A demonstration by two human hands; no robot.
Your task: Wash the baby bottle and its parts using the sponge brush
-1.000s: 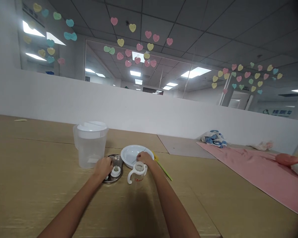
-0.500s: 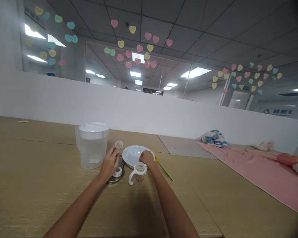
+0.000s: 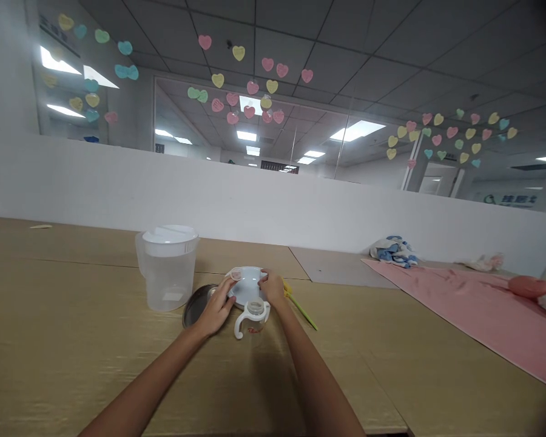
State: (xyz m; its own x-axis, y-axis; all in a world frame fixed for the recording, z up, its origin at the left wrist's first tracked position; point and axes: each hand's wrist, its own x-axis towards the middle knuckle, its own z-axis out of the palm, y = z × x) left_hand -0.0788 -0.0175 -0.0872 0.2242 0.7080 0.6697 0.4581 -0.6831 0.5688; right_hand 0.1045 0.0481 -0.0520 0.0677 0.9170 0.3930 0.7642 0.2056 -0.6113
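Note:
My left hand (image 3: 217, 309) grips a small round translucent disc (image 3: 236, 275) by its edge, over the left side of a white plate (image 3: 244, 297). At the plate's right side is my right hand (image 3: 272, 287), its fingers pinched; whatever they hold is too small to make out. Just in front of the plate, between my forearms, stands a clear bottle (image 3: 255, 326) with white handles and an uncovered mouth. A round metal tray (image 3: 195, 308) lies partly hidden beneath my left hand.
A translucent pitcher (image 3: 170, 273) with a white lid stands at the left. Beside the plate lies a green-stemmed thing with a yellow head (image 3: 303, 311). Farther right are a pink cloth (image 3: 455, 303) and a crumpled blue-and-white cloth (image 3: 394, 252).
My left hand has moved right with the disc, from above the metal tray to over the plate. A white ring seen on the tray earlier no longer shows. My right hand has shifted slightly.

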